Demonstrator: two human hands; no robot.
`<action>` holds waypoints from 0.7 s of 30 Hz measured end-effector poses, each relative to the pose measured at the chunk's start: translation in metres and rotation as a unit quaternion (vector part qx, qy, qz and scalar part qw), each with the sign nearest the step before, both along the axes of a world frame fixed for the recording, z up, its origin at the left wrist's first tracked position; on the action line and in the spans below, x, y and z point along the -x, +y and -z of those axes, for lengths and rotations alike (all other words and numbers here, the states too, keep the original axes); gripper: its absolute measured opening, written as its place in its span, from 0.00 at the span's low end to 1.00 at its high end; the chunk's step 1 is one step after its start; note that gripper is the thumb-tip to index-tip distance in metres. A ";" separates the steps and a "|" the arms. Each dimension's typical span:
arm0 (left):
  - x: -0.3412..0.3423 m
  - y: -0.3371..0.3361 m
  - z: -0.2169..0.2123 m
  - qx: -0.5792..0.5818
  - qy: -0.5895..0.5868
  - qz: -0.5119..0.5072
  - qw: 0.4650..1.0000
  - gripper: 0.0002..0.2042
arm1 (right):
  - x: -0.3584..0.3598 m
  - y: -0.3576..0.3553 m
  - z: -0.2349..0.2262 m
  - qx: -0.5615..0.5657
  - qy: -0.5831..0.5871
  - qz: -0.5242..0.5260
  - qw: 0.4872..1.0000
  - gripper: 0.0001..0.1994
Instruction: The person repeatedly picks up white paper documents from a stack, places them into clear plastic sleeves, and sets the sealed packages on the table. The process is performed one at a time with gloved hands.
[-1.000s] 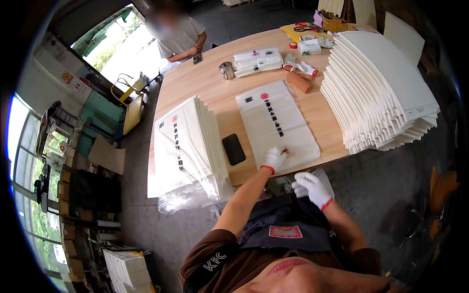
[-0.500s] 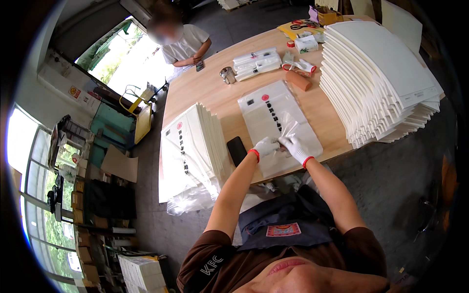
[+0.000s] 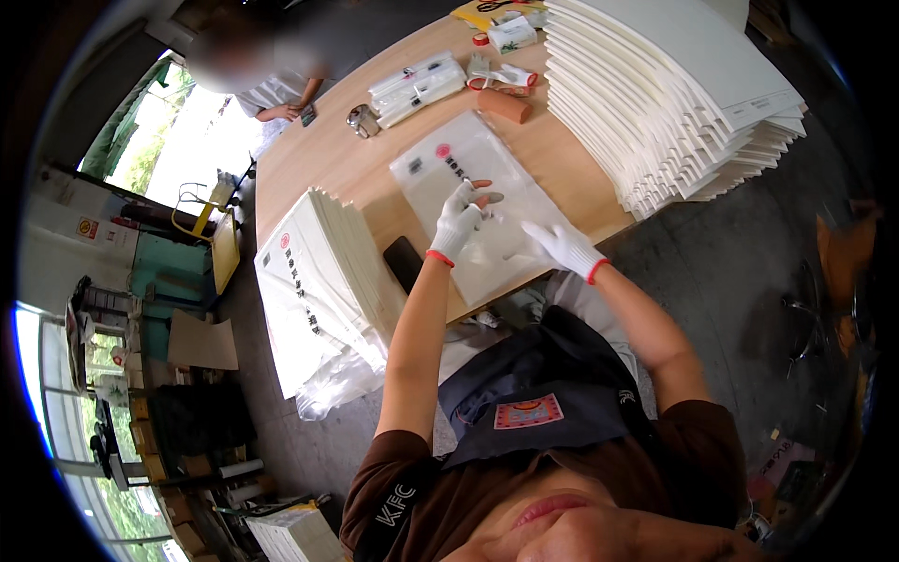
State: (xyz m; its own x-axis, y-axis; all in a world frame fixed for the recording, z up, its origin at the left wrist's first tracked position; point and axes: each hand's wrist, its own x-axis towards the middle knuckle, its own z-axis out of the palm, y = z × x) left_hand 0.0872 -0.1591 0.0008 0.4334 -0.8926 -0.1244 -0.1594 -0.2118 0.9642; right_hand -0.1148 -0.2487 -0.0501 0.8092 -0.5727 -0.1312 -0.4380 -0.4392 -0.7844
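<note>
A flat plastic bag (image 3: 520,167), clear with a red round mark and dark print, lies at the table's near edge. Over its middle is my left hand (image 3: 461,220), in a white glove with a red cuff and bare fingertips; its fingers are apart and I see nothing held. My right hand (image 3: 565,249), gloved likewise, stretches its fingers out over the bag's right side, near the table edge. Whether either hand touches the plastic is hard to tell. A black phone (image 3: 404,263) lies left of the bag.
White packs in printed plastic (image 3: 302,281) are stacked at left, loose film overhanging the edge. A tall stack of white folded sheets (image 3: 674,103) stands at right. Behind lie bundled bags (image 3: 418,87), a tape roll (image 3: 361,120), an orange-brown block (image 3: 506,105) and gloves (image 3: 513,77). A person (image 3: 272,96) sits across.
My hands were close together at the plastic's near part, bunching it; now they are apart, the left farther up the bag. The bag lies flatter. The whole view has shifted.
</note>
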 end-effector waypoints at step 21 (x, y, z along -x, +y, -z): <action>0.062 0.000 -0.106 0.150 -0.546 -0.034 0.823 0.27 | 0.175 -0.074 -0.241 0.660 -0.121 0.110 0.733 0.16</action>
State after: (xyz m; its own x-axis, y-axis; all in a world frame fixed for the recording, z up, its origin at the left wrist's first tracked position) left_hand 0.0255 -0.1587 0.1064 0.1905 -0.7810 0.5948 -0.9641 -0.0346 0.2633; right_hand -0.2900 -0.3229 0.1912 0.5858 -0.1919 0.7874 -0.5300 -0.8257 0.1930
